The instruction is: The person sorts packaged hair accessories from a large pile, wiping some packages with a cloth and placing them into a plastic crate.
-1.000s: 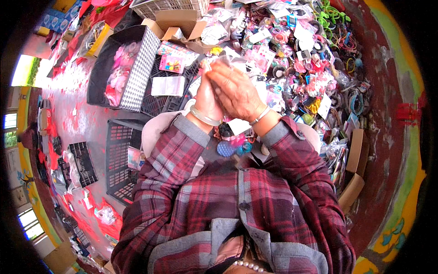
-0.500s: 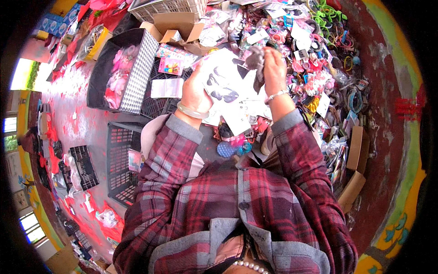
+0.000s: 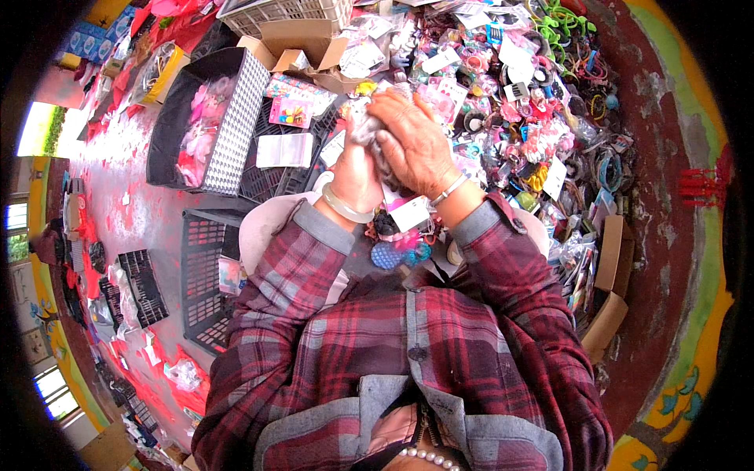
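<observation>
- The right hand [image 3: 412, 141] lies cupped over the left hand [image 3: 357, 169], the two pressed together around a crumpled clear plastic packet [image 3: 369, 133] just above centre frame; its long axis cannot be told.
- A white card tag [image 3: 410, 213] hangs below the wrists.
- At upper left stands a black mesh basket [image 3: 236, 125]; at upper right, glossy hair ties [image 3: 534, 94] are heaped.

Packet [image 3: 375, 145] mostly hidden btwn right hand [image 3: 414, 141] & left hand [image 3: 355, 174]; contents unclear.
</observation>
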Motion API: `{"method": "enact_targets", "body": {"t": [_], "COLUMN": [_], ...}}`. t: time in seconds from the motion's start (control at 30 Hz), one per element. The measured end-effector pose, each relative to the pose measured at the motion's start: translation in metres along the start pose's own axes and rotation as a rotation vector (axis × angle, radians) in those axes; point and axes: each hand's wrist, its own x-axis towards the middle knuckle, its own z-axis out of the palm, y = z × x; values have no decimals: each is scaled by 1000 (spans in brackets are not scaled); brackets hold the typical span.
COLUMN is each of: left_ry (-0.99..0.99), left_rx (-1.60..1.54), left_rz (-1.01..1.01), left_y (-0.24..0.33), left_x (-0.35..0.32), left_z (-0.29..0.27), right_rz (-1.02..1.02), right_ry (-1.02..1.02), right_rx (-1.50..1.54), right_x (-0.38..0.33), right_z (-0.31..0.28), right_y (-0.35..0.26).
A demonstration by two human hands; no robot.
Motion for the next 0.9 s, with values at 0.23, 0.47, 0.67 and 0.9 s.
{"method": "enact_targets", "body": {"t": [0.23, 0.47, 0.67, 0.9], "left_ry": [-123, -124, -104, 77], "left_rx": [98, -14, -69, -115], "left_rz": [-54, -22, 30, 64], "left_y": [5, 17, 28, 9], "left_x": [-11, -2, 5, 8], "left_z": [10, 0, -6, -13], "right_rz": [53, 478, 472, 115], "right_ry": [69, 201, 535, -49], "right_rx": [36, 133, 399, 125], "right_x": [6, 0, 8, -5], "right_z": [-7, -1, -27, 19], "right_y": [13, 43, 41, -15]}}
